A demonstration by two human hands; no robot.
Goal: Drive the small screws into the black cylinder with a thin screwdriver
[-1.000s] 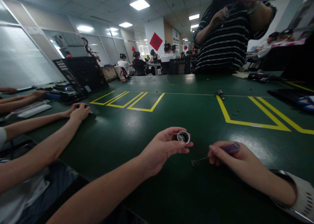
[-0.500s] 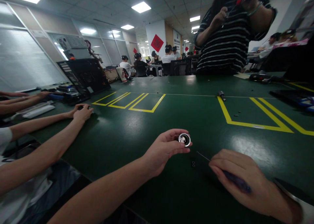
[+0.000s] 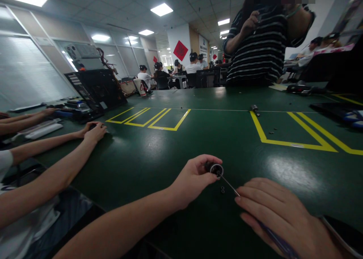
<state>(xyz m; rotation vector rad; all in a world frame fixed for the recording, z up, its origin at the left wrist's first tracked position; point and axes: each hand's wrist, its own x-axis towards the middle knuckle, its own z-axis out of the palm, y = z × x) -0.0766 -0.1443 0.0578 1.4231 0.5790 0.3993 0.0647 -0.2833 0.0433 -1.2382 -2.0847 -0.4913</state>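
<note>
Head view: green tabletop [image 3: 159, 153] with yellow lines; left hand [image 3: 193, 179] fingers pinch a small round part [image 3: 216, 169], right hand [image 3: 283, 213] fingers grip a thin screwdriver [image 3: 231, 187] under bright office ceiling lights [image 3: 161, 9].

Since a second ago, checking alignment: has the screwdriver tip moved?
Yes. The screwdriver tip swung from beside the small screw on the table up into the round part in the left hand.

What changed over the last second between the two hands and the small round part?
The right hand turned its screwdriver from lying flat, tip toward the table, to pointing up-left, and brought the tip to the opening of the small round part. The left hand lowered that part slightly and tilted it toward the tool. Unchanged: both grips, the small black piece on the table, the neighbour's hands.
</note>
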